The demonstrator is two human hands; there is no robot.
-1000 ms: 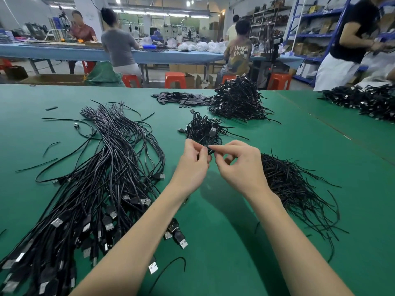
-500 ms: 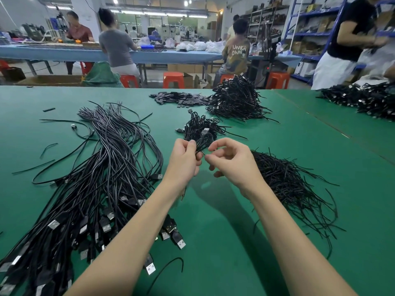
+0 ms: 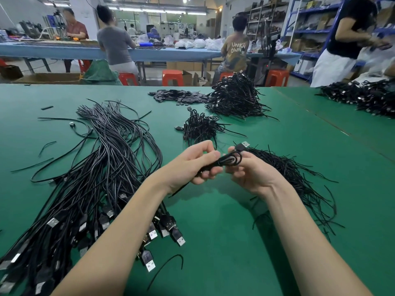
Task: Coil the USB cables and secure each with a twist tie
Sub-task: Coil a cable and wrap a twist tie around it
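Left hand [image 3: 192, 165] fingers curled, grasping one end of a small coiled black USB cable [image 3: 227, 160]. Right hand [image 3: 254, 174] fingers curled around the coil's other end. Coil held above the green desk [image 3: 213, 221], long axis roughly left-right; its silver-tipped plug [image 3: 242, 145] points up and right. No containers seen.

Head view: single wide-angle camera, worn on the person's head, facing forward and down. Close above the green desk [image 3: 213, 242], forearms entering from the bottom edge; far workbench [image 3: 64, 51] and shelving [image 3: 310, 30] along the top.
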